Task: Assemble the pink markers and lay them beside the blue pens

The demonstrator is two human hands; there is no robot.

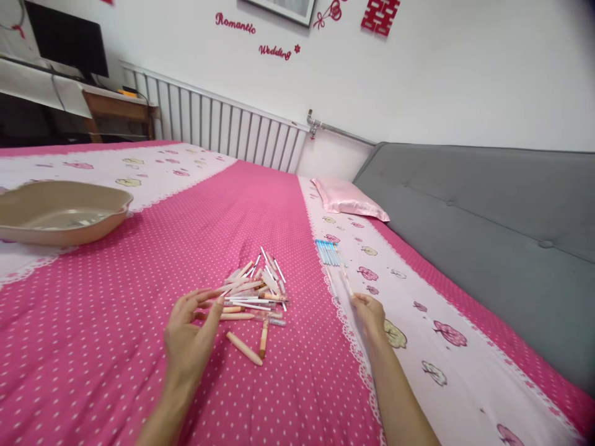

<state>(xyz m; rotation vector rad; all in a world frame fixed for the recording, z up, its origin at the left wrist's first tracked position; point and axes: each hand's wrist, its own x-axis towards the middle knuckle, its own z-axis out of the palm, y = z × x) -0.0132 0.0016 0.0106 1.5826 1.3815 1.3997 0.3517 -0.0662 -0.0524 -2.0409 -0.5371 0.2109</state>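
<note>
My left hand (pixel 190 328) is at the left edge of a loose pile of slim pens (pixel 251 291), its thumb and fingers apart and the fingertips touching the pile. The pile mixes beige, white, clear and brown-ended pieces, too small to tell apart surely. A single beige pen (pixel 244 349) lies nearest me. On the right, my right hand (pixel 369 313) pinches a slim pale pen (pixel 346 282), which points away from me. Just beyond its tip is a neat row of light-blue pens (pixel 328 253). Beside the held one, another thin clear pen (pixel 331 282) rests on the sheet.
Everything lies on a pink dotted bedspread (pixel 176 260). A beige basin (pixel 65 214) stands at the left. A pink pillow (pixel 348 198) lies against the grey headboard (pixel 474 217). Behind the bed are a radiator (pixel 218 118) and a desk with a monitor (pixel 67 40).
</note>
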